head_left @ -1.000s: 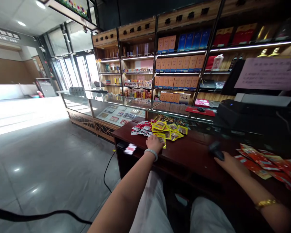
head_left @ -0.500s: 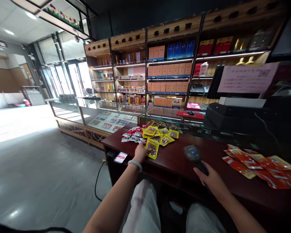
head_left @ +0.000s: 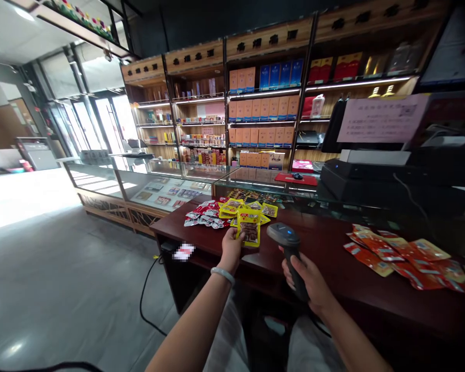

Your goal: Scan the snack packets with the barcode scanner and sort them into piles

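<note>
My left hand (head_left: pixel 232 246) pinches a yellow snack packet (head_left: pixel 249 227) by its lower left side and holds it up, with brown food showing through its clear window. Wrapped around the handle of a dark barcode scanner (head_left: pixel 283 235) is my right hand (head_left: pixel 304 276). The scanner's head points left toward the packet, a small gap between them, and a blue light shows on its top. More yellow packets (head_left: pixel 269 210) lie behind the held one. Beside them on the left is a pile of red and white packets (head_left: pixel 206 214).
Orange packets (head_left: pixel 406 257) are spread on the right of the dark red desk (head_left: pixel 318 248). A glass counter (head_left: pixel 166 178) runs behind, with boxed goods on shelves (head_left: pixel 263 107) beyond. A monitor with a pink sheet (head_left: pixel 380 120) stands at right. A cable (head_left: pixel 141 305) hangs at left.
My left hand has lifted the yellow packet off the desk and tilted it upright. My right hand has raised the scanner and brought it left, close to the packet. The view has shifted slightly.
</note>
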